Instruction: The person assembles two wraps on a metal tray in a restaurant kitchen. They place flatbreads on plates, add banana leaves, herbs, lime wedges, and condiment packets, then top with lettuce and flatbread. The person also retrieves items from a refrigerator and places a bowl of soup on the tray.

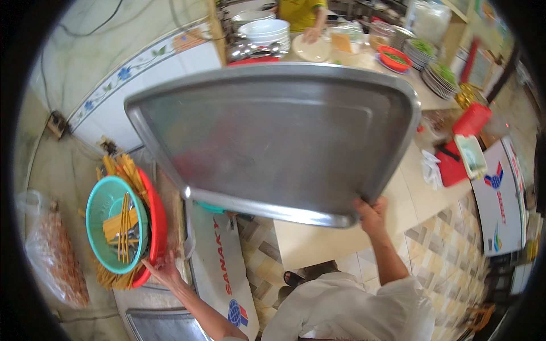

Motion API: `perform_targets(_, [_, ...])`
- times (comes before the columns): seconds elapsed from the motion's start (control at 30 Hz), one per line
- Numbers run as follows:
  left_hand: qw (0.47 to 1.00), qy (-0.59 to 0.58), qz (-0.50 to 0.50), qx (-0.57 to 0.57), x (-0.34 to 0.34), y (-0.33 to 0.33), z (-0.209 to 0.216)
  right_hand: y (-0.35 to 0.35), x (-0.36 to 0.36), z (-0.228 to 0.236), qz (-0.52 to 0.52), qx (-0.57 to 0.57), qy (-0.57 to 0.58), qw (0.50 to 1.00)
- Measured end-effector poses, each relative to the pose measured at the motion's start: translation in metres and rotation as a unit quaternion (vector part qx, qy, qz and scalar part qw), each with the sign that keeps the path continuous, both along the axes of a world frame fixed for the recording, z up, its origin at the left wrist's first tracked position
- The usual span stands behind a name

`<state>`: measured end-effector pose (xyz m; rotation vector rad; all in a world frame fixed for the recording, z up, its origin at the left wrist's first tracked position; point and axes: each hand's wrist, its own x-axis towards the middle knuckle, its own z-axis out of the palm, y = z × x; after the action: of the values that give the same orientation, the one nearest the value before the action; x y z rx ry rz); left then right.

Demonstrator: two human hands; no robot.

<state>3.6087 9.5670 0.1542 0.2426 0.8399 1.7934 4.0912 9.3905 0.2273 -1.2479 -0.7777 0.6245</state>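
My right hand [372, 216] grips the near right corner of a large rectangular metal tray [273, 150]. The tray is held up and tilted in front of me, with nothing on it. To the left, my left hand [164, 271] holds the rim of a red plastic basin [158, 227], with some fingers hidden. Inside the basin sits a turquoise plastic basket [95, 230], which contains wooden chopsticks [124, 227] and some metal utensils. More chopsticks [128, 173] stick out between basket and basin.
Beyond the tray, stacked white bowls [264, 31], an orange-red bowl of greens [393, 57] and plates [441, 79] stand on a counter. Another person's hand [311, 35] is there. A clear bag [57, 256] lies at left. Another metal tray [168, 324] lies below the basin.
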Motion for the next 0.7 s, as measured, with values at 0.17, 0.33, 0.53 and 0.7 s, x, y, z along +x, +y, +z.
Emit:
perform_targets(0.17, [0.914, 0.340, -0.216, -0.042, 0.108, -0.050, -0.024, -0.114, 0.035, -0.016, -0.054, -0.083, 0.076, 0.992])
perform_targets(0.33, [0.894, 0.306, -0.325, -0.045, 0.171, -0.084, -0.075, -0.163, 0.077, -0.070, -0.121, -0.193, 0.069, 0.971])
perform_targets(0.53, [0.817, 0.518, -0.251, -0.049, 0.248, -0.141, -0.154, -0.182, 0.177, -0.149, -0.146, -0.343, -0.006, 0.928])
perform_targets(0.7, [0.782, 0.579, -0.220, -0.064, 0.314, -0.164, -0.181, -0.168, 0.267, -0.198, -0.116, -0.396, -0.162, 0.897])
